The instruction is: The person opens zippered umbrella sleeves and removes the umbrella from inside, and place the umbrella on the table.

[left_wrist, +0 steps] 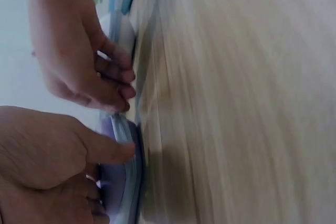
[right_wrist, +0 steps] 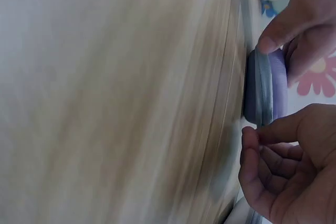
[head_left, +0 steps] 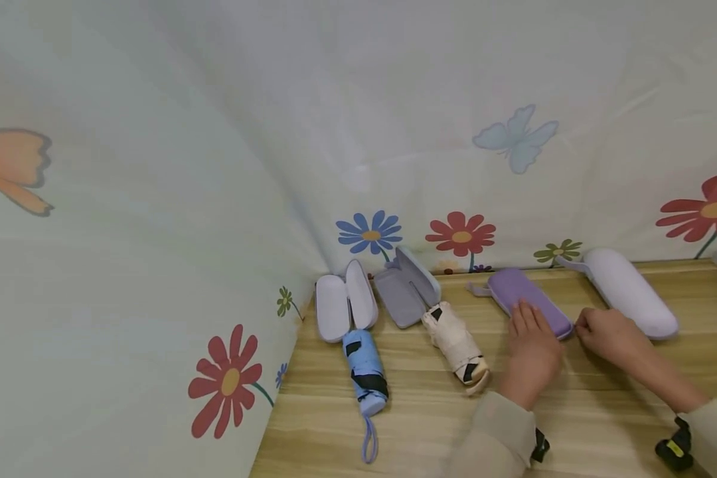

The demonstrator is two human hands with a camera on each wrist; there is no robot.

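A purple zip case (head_left: 514, 285) lies closed on the wooden table, slanting toward the front right. My left hand (head_left: 532, 345) steadies it, fingers laid over its lid. In the left wrist view its thumb presses the zipped edge (left_wrist: 123, 135). At the case's near right corner is my right hand (head_left: 612, 332), fingers curled. Thumb and forefinger pinch at the end of the zipper (right_wrist: 262, 87) in the right wrist view; the zipper pull itself is hidden by the fingertips.
A pale lavender case (head_left: 633, 299) lies closed just right of my right hand. Further left, an open white case (head_left: 332, 312) and an open grey case (head_left: 394, 295) stand before the floral curtain (head_left: 418, 153). Blue (head_left: 363, 365) and beige folded umbrellas (head_left: 454, 338) lie in front of them.
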